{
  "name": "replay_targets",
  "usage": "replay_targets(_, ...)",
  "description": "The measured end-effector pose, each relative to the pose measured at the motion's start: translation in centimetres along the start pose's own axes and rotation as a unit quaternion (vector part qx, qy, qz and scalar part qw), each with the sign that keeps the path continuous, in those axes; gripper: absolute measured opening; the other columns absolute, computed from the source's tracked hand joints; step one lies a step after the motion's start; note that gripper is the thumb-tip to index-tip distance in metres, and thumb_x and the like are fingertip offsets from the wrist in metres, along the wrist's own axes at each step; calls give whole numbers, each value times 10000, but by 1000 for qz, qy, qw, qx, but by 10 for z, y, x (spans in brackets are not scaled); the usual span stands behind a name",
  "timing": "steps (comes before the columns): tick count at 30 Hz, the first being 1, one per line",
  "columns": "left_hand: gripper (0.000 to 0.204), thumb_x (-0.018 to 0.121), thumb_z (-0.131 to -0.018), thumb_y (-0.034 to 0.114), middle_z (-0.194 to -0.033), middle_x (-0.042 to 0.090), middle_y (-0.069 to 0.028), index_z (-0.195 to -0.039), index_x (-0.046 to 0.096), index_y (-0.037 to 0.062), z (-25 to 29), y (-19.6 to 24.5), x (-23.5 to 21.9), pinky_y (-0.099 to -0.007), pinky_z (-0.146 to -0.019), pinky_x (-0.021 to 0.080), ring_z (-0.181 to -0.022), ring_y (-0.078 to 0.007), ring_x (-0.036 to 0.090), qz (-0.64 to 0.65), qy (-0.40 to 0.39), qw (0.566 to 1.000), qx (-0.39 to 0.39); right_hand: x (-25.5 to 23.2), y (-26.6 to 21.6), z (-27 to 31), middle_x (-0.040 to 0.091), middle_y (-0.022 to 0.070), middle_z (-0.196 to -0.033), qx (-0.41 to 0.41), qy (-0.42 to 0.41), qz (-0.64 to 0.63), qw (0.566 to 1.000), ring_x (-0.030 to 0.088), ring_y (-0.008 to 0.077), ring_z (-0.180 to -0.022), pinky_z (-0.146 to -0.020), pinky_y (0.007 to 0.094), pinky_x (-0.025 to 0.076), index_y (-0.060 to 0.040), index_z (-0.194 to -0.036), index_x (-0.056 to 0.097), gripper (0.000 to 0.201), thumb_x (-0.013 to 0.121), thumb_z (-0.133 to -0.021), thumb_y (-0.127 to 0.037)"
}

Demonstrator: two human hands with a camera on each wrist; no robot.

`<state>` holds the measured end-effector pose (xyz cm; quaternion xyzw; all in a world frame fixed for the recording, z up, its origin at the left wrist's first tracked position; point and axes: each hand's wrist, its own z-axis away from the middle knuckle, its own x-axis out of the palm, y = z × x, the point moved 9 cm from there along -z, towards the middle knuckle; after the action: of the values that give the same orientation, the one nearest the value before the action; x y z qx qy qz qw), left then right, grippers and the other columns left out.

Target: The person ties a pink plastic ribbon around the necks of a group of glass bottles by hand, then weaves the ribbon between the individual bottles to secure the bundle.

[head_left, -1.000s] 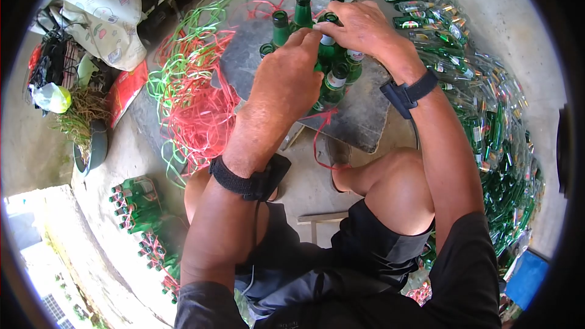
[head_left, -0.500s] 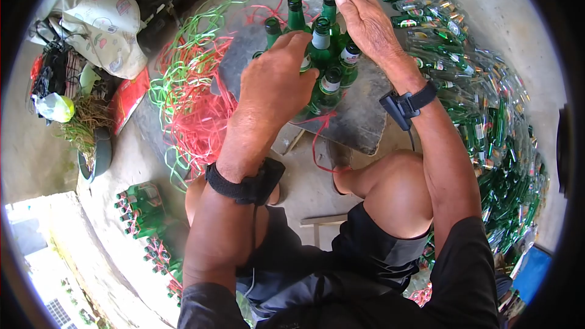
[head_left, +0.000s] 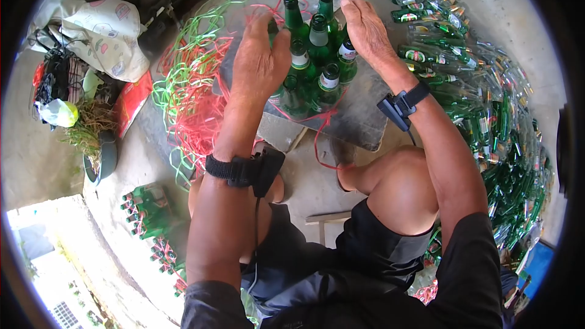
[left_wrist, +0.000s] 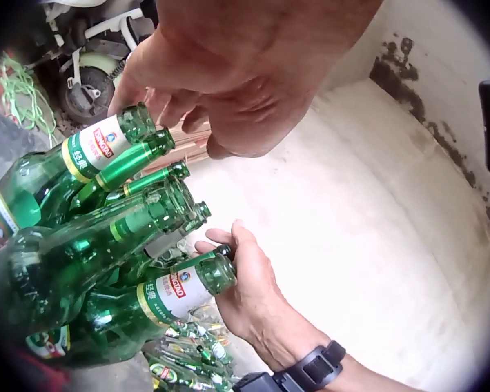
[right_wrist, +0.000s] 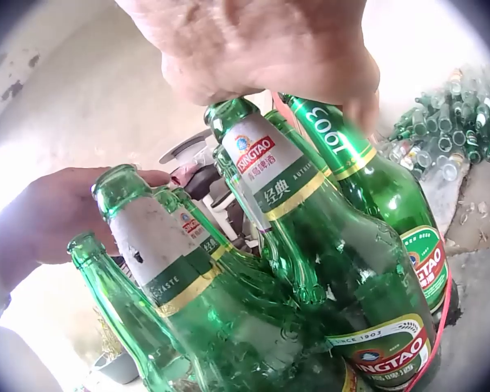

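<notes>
A cluster of green glass beer bottles [head_left: 319, 39] stands upright on a dark slab [head_left: 365, 128], red plastic twine [head_left: 326, 116] running round it low down. At the cluster's left side is my left hand [head_left: 259, 61], thumb apart from the fingers, beside the bottle necks. My right hand [head_left: 368, 33] lies along the right side with its fingers extended. The left wrist view shows the right hand [left_wrist: 249, 286] against a labelled bottle neck [left_wrist: 180, 290]. In the right wrist view, a labelled bottle [right_wrist: 310, 212] stands right below that hand.
Red and green plastic twine [head_left: 195, 100] lies heaped left of the slab. A large pile of loose bottles [head_left: 499, 128] lines the right wall. Bundled bottles [head_left: 146, 210] stand on the floor at lower left. A potted plant [head_left: 105, 155] and a patterned cloth [head_left: 109, 33] are further left.
My left hand has moved from over the bottle tops to the cluster's left side. My right hand has left the bottle mouths and shifted to the right side.
</notes>
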<state>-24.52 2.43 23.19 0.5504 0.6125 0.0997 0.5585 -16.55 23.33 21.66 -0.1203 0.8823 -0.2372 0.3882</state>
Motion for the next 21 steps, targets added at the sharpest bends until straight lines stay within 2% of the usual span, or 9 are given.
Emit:
replay_targets(2,415,623,-950,230,-1175,646,-295,-1254,591,-51,0,-5,6,-507,-937,499,-1098,-482,621,-2,-6,1000,4,2,7,1,651,182,-1159,56,-8,-33,998,566,401,-1160,-1032,498,450,-61,-1182,616,371,424,-1079,-360)
replay_targets(6,399,614,-937,206,-1193,643,-305,-1249,583,-41,0,-9,8,-505,-956,496,-1113,-487,613,21,-36,999,1,13,25,0,643,198,-1192,46,-5,-44,998,564,405,-1168,-1030,502,448,-65,-1191,617,377,428,-1071,-368)
replay_targets(11,403,608,-941,194,-1204,644,-298,-1272,580,-34,0,-10,8,-504,-969,492,-1117,-478,616,0,-19,1000,18,20,33,1,648,233,-1181,77,0,-60,995,555,425,-1194,-1043,502,435,-52,-1203,619,435,426,-1058,-414)
replay_targets(14,425,611,-942,191,-1217,643,-295,-1297,571,-40,1,-10,9,-500,-977,489,-1129,-468,617,3,-29,999,22,19,25,0,645,240,-1188,85,-31,-83,992,557,433,-1193,-1044,510,438,-54,-1214,615,446,420,-1056,-422)
replay_targets(15,425,611,-942,191,-1217,643,-295,-1297,571,-40,1,-8,9,-500,-977,489,-1129,-468,617,3,-33,999,27,20,22,-1,640,241,-1205,59,-27,-72,995,556,433,-1191,-1046,515,439,-50,-1217,612,451,411,-1059,-421)
replay_targets(18,432,609,-943,184,-1209,650,-285,-1311,566,-39,1,-9,10,-498,-976,488,-1118,-460,622,7,-43,998,38,21,23,-1,642,232,-1227,83,-34,-55,994,550,430,-1199,-1051,518,435,-47,-1224,605,459,409,-1061,-428)
replay_targets(20,546,593,-991,288,-1156,717,-271,-1461,502,25,0,-15,11,-419,-863,551,-1018,-339,730,-43,-26,996,73,12,13,1,630,251,-1251,84,-27,-77,993,541,446,-1200,-1057,527,428,-43,-1244,592,469,419,-1059,-439)
replay_targets(21,546,593,-991,288,-1156,717,-271,-1461,502,25,0,-11,10,-419,-863,551,-1018,-339,730,-44,-29,996,76,9,8,2,626,257,-1260,72,-21,-80,994,540,452,-1202,-1057,530,429,-40,-1264,583,482,432,-1056,-448)
